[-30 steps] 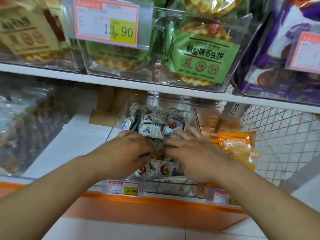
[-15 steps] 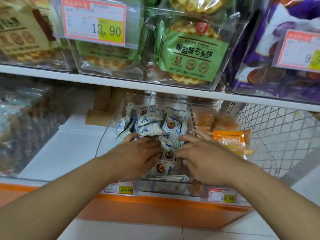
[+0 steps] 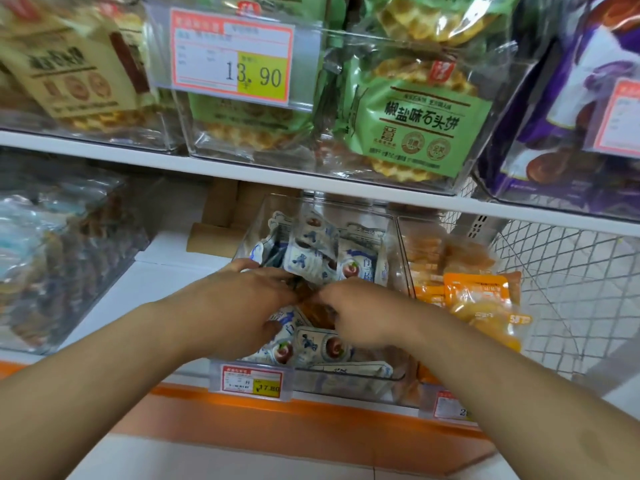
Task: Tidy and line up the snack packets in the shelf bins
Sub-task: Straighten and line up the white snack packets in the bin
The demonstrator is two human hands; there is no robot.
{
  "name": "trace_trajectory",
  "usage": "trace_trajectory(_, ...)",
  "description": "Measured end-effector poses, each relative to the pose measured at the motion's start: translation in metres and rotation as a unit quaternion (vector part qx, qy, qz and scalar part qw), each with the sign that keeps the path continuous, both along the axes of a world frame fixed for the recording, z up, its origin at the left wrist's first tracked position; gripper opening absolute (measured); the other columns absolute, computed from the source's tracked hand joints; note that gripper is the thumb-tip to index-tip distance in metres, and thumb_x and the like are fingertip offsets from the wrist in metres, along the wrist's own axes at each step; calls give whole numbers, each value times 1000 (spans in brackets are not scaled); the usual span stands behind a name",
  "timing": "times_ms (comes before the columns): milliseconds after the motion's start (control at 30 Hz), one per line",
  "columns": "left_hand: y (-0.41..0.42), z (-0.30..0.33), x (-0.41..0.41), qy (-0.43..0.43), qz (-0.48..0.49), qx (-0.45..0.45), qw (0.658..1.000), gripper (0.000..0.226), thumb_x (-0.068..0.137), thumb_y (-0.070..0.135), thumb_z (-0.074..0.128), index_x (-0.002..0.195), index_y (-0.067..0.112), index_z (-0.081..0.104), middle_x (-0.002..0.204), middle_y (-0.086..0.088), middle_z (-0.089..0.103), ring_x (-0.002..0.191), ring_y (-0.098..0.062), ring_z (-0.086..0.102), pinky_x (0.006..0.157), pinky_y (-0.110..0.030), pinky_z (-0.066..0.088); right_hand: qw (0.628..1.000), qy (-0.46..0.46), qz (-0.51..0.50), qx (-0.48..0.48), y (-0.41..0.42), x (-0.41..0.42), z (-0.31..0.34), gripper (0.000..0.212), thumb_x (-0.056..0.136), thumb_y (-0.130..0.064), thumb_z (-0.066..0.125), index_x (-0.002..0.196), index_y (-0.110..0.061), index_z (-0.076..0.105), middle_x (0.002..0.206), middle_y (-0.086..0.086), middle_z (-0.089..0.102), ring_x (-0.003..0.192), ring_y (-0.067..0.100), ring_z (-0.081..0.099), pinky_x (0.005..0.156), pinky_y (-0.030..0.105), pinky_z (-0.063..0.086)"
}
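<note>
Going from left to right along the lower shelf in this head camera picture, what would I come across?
Clear bin of dark snacks → bare white shelf → clear bin of blue-and-white packets, with the left hand and right hand in it → orange packets → wire mesh panel.

Price tag [image 3: 231,58] reading 13.90 on upper bin; wire mesh [image 3: 571,292] at right; orange shelf edge [image 3: 311,415].

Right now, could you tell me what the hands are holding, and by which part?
Both the left hand and right hand pinch a brownish packet between them in the clear bin; where on it cannot be told.
</note>
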State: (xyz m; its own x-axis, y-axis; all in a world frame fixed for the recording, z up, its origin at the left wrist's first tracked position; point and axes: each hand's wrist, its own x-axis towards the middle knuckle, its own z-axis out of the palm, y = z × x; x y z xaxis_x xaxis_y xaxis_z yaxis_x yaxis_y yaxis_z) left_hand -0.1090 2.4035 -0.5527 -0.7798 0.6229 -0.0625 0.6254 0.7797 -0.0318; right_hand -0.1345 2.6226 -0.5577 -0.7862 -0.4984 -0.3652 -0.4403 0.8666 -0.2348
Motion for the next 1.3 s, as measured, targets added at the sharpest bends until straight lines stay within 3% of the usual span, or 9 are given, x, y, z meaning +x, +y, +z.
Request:
trace_trajectory(167,-27,-9,10,-13,-30,24,999,48,100,47,49,147,42,47,157,22,43,154,6,3,120,-24,1,999,25,-7,-18,-5,-23,1,58,101,-6,54,156,-24,46,161,-1,44,144,24,45,119,34,39)
trace_trajectory(267,-31,-7,12,-14,-36,31,999,46,100,49,49,145,43,48,158,20,42,152,5,5,116,-17,-2,1000,4,-1,22,-8,-34,0,64,104,-10,53,162,-31,35,169,-7,32,152,19,34,113,23,31)
trace_trajectory(433,-29,-4,12,-34,-31,39,998,45,101,50,46,146,43,47,164,16,33,153,2,2,123,-26,6,1000,-2,-8,2,-16,-40,-1,58,95,-5,57,144,-36,55,138,-4,61,115,21,62,95,42,59)
trace_trajectory(667,-31,-7,12,-15,-33,52,998,43,100,45,49,142,39,53,161,12,40,156,-4,11,125,-33,9,991,127,31,-3,-2,-36,-9,21,85,-12,78,98,-29,75,99,-10,64,101,15,54,86,35,49)
trace_trajectory(867,-19,-4,14,9,2,118,993,42,102,48,51,142,35,55,150,11,52,144,-6,36,123,-33,18,953,132,-88,-259,10,-9,20,24,94,-12,75,85,-33,71,94,-14,75,89,5,70,81,31,56)
trace_trajectory(1033,2,10,25,-51,111,327,937,57,87,63,68,137,43,50,121,23,61,105,0,58,90,-28,53,832,125,-234,-487,13,22,42,10,95,-4,72,92,-13,71,84,-2,80,77,12,75,73,25,59)
trace_trajectory(1100,15,11,29,-43,121,371,920,29,89,53,71,112,41,59,98,19,67,86,2,61,72,-22,50,798,111,-254,-535,22,38,47,11,94,0,72,94,-11,70,84,3,80,76,14,76,69,26,61)
trace_trajectory(1200,37,16,34,-28,129,411,902,17,93,39,71,86,37,56,71,9,60,70,-2,58,55,-15,37,817,98,-227,-522,44,62,50,26,88,1,78,100,-21,69,88,6,80,79,20,76,73,33,63)
trace_trajectory(1300,63,25,44,-56,112,449,885,11,92,40,73,95,38,63,79,17,66,73,0,63,57,-14,44,838,130,-220,-482,73,83,59,40,79,3,85,92,-33,76,85,0,80,78,13,76,72,27,61)
